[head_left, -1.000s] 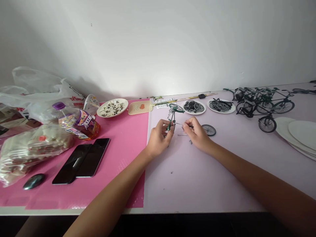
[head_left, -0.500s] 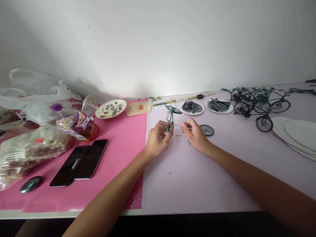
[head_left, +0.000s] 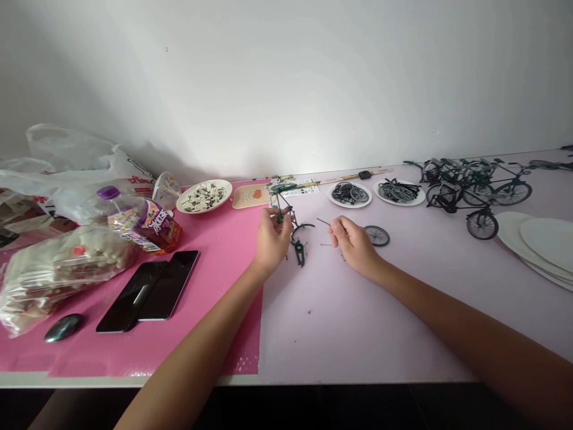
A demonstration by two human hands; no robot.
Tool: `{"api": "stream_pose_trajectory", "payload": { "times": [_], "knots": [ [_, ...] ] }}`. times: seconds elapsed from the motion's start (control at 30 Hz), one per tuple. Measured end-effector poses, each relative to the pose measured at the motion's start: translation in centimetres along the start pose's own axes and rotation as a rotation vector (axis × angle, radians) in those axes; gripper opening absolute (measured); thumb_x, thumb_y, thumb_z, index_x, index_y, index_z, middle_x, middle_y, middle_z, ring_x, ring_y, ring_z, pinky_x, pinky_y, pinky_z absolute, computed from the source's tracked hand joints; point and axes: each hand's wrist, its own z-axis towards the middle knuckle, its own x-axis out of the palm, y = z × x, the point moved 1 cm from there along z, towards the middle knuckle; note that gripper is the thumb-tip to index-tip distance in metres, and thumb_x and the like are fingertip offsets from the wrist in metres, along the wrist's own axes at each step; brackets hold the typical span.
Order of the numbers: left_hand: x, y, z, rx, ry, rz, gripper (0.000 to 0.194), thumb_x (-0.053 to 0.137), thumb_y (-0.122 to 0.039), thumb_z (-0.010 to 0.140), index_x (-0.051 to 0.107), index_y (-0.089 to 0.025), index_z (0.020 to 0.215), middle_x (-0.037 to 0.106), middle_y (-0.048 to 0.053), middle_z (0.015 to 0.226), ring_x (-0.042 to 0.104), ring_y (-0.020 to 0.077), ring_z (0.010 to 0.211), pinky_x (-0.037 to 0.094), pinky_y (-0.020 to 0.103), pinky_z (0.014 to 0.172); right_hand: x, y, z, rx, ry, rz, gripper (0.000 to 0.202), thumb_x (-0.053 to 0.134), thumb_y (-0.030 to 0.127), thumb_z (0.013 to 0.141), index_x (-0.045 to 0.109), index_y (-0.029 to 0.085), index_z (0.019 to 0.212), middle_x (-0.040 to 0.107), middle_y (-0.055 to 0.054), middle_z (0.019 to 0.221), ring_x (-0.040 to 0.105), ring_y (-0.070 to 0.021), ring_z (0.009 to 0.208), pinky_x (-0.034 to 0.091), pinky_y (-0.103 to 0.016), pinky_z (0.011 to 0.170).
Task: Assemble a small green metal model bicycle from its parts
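My left hand (head_left: 274,239) is closed around a small dark-green model bicycle (head_left: 286,203), tilted above the table. Its fork-like, curved and dark lower parts hang out to the right of my fingers. My right hand (head_left: 353,242) pinches a thin screwdriver (head_left: 323,221), its shaft pointing left, apart from the bicycle. Most of its handle is hidden in my fingers. Just beyond that hand lies a loose spoked wheel (head_left: 376,235). A thin metal pin (head_left: 326,244) rests on the table between my hands, and a tiny screw (head_left: 308,312) lies nearer the front edge.
Plates of black bicycle parts (head_left: 349,194) and wheels (head_left: 399,192) stand at the back. Assembled model bicycles (head_left: 478,185) and stacked white plates (head_left: 548,242) are on the right. Leftward are a bowl of small pieces (head_left: 205,197), a drink bottle (head_left: 143,224), phones (head_left: 168,286) and bags (head_left: 58,269).
The screwdriver has come away from the bicycle. My left hand has moved slightly left and turned the bicycle, so its dark lower parts now show. My right hand has hardly moved.
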Motion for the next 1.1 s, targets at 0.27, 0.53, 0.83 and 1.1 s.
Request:
{"api": "stream_pose_trajectory", "payload": {
  "times": [0.27,0.53,0.83,1.1],
  "knots": [
    [-0.8,0.8,1.5,-0.225,-0.016,-0.078,0.011,0.043,-0.023,0.104,0.033,-0.023,0.101,0.061,0.011,0.124,0.078,0.0154,0.085,0.062,0.025,0.062,0.4,0.1,0.0,0.056,0.055,0.003,0.042,0.045,0.064,0.103,0.039,0.027,0.084,0.065,-0.002,0.082,0.067,-0.0223,0.084,0.05,-0.037,0.079],
    [-0.4,1.3,1.0,-0.277,-0.024,-0.058,0.022,0.056,-0.029,0.099,0.034,-0.024,0.1,0.06,0.009,0.118,0.077,0.0193,0.086,0.064,0.029,0.057,0.8,-0.5,0.0,0.1,0.046,0.029,0.035,0.054,0.049,0.1,0.031,0.027,0.085,0.059,0.0,0.089,0.073,-0.0218,0.085,0.049,-0.034,0.073],
    [-0.3,2.1,0.5,-0.149,0.001,0.006,0.017,0.052,-0.029,0.102,0.036,-0.023,0.101,0.061,0.003,0.1,0.074,0.0176,0.087,0.062,0.035,0.077,0.8,-0.3,-0.1,0.066,0.038,-0.004,0.031,0.054,0.044,0.097,0.032,0.027,0.084,0.062,-0.001,0.09,0.068,-0.0199,0.081,0.048,-0.033,0.07],
    [-0.5,2.4,1.0,-0.101,0.005,-0.036,0.021,0.054,-0.034,0.102,0.035,-0.024,0.103,0.061,0.008,0.117,0.077,0.0163,0.091,0.063,0.031,0.075,0.7,0.0,-0.1,0.035,0.073,-0.001,0.03,0.054,0.04,0.098,0.029,0.028,0.088,0.07,-0.005,0.098,0.07,-0.0226,0.09,0.05,-0.035,0.074]
  ]
}}
